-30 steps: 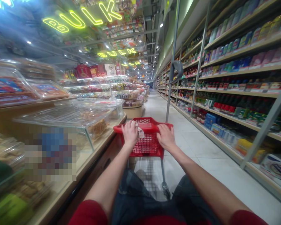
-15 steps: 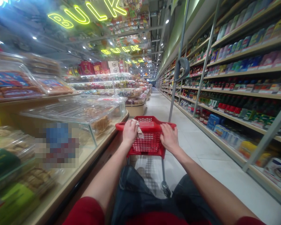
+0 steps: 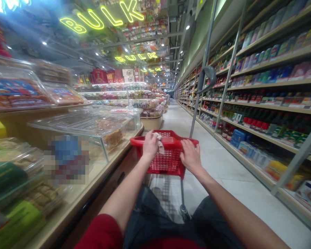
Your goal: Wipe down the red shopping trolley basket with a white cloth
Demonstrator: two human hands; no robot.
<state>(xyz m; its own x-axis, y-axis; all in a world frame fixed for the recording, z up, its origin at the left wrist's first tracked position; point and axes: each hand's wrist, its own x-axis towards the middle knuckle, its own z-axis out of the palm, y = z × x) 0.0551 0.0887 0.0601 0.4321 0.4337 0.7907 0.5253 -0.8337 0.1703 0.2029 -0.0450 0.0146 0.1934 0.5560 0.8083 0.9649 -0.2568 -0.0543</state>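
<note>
The left hand (image 3: 150,145) is closed around the handle of the red shopping cart (image 3: 168,160), with a crumpled paper (image 3: 160,141) pinched against it. The right hand (image 3: 190,155) grips the same handle. Stocked shelves (image 3: 261,103) line the right side of the aisle.

Nearest yellow neon ceiling sign (image 3: 103,17): is displaying "BULK".
Second yellow neon ceiling sign (image 3: 136,57): is displaying "BULK".
Coloured shelf package labels (image 3: 272,74): are appearing blurred, unreadable.

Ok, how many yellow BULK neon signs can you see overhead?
3. The nearest BULK sign hangs top left, a second sign is farther back, and a third, small sign lies beyond it. More may be hidden farther along.
</note>
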